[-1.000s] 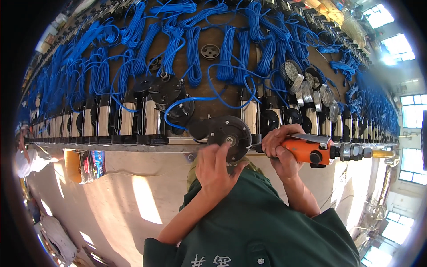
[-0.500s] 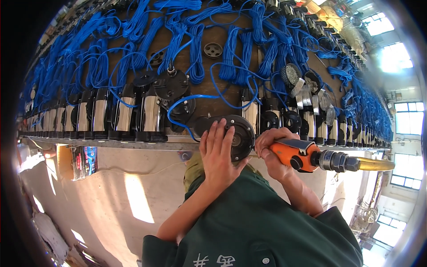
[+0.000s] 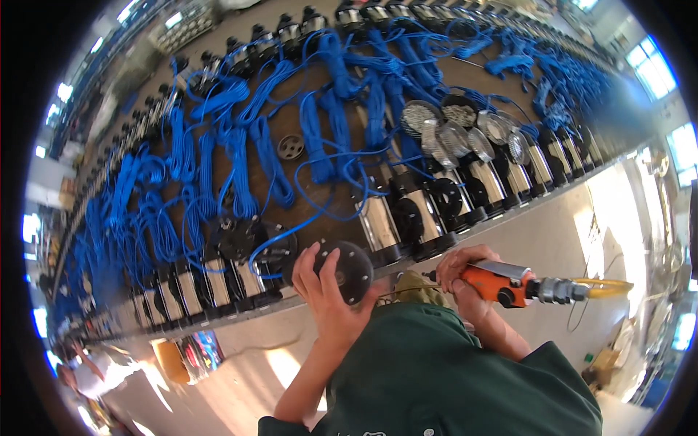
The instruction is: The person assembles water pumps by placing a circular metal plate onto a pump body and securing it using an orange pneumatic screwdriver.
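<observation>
My left hand [image 3: 329,294] grips a round black pump part [image 3: 350,272] at the bench's near edge, fingers over its left side and thumb below. Bright screw heads dot its rim. A blue cable [image 3: 280,236] curves beside that hand. To the right, my right hand [image 3: 465,275] is wrapped round an orange air screwdriver [image 3: 498,283], its tip pointing left and standing apart from the black part. A yellow air hose [image 3: 607,288] runs from metal fittings at the tool's rear. Left of the part lies another dark pump assembly [image 3: 243,236].
Steel-bodied pumps [image 3: 378,221] line the near edge of the bench [image 3: 309,196], with more along the far side. Bundled blue cables [image 3: 236,171] cover the middle. Metal strainer cups [image 3: 451,138] of small parts sit right of centre. An open box [image 3: 172,361] stands on the floor.
The view has turned, so the bench now slants. My right hand has drawn the screwdriver away from the black part to the right. The left hand keeps hold of that part.
</observation>
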Demonstrator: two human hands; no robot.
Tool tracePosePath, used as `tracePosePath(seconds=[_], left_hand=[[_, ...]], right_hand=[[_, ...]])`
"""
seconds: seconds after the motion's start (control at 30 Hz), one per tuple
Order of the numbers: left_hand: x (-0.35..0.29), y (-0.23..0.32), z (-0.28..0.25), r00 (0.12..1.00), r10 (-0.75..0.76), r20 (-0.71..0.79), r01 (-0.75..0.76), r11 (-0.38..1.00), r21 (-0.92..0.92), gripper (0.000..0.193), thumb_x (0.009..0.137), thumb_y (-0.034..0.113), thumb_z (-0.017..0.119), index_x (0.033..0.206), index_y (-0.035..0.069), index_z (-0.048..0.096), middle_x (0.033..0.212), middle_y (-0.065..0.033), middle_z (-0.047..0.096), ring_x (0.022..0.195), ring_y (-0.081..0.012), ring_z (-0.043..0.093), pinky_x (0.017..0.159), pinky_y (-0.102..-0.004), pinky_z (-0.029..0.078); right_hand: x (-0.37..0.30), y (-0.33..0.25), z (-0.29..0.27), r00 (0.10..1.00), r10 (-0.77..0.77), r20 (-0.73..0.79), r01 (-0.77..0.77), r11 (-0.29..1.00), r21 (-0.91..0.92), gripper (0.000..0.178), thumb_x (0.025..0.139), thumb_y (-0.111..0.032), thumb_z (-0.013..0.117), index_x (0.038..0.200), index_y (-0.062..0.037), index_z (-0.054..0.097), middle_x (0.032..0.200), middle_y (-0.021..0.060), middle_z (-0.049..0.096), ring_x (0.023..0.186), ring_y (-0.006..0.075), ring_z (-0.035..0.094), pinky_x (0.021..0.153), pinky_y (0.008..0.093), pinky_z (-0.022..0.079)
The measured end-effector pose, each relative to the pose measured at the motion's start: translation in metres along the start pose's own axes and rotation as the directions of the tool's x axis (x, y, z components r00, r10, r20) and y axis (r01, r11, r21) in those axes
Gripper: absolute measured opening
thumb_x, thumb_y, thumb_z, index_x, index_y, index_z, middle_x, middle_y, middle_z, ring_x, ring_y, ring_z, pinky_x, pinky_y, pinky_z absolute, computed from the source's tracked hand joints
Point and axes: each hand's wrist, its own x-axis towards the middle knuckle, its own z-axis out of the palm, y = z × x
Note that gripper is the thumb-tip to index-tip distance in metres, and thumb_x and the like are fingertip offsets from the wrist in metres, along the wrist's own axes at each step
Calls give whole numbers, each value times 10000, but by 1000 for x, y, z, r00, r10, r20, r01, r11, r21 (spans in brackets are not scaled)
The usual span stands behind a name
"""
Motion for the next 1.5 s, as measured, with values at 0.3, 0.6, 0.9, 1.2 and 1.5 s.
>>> tracePosePath(seconds=[0.3, 0.6, 0.9, 1.2, 1.5], left_hand=[[182, 4, 176, 843, -125, 524, 272, 938, -215, 583, 776, 365, 788, 1081, -91, 590, 877, -120, 669, 791, -177, 626, 721, -292, 503], [235, 18, 281, 818, -187, 544, 221, 975, 2, 376, 731, 256, 754, 816, -104, 685, 714, -153, 687, 546, -194, 665, 474, -326, 533], [159, -17, -3, 909, -170, 380, 318, 872, -373, 227, 784, 62, 712, 952, -50, 609, 836, -75, 658, 770, -117, 617, 652, -264, 534], [-19, -10, -41, 904, 308, 297, -394, 870, 296, 341, 657, 99, 737, 969, 18, 622, 1098, -141, 639, 1076, -329, 596, 883, -447, 485], [-14, -33, -23, 950, 81, 301, -116, 988, 100, 886, 610, 347, 831, 1333, 34, 426, 1424, -241, 355, 1248, -437, 392, 1008, -534, 333]], right_hand=[[-59, 19, -48, 918, 295, -264, -214, 931, 297, 314, 716, 112, 494, 1017, 21, 501, 739, 98, 565, 643, 161, 558, 623, 305, 493], [-67, 28, -72, 907, 323, -271, -249, 929, 275, 308, 727, 111, 473, 1019, 13, 459, 659, 95, 531, 609, 203, 544, 613, 362, 494], [-49, 38, -63, 870, 264, -416, -110, 927, 358, 285, 768, -81, 554, 1020, 22, 466, 663, 73, 478, 539, 178, 481, 545, 328, 444], [-14, 50, -23, 877, 383, -292, -241, 874, 423, 252, 791, -34, 520, 1029, 38, 479, 638, 60, 450, 524, 153, 444, 559, 325, 443], [-12, 47, 7, 882, 441, -165, -348, 847, 401, 244, 784, -45, 520, 1013, 39, 504, 662, 70, 485, 546, 172, 476, 570, 337, 439]])
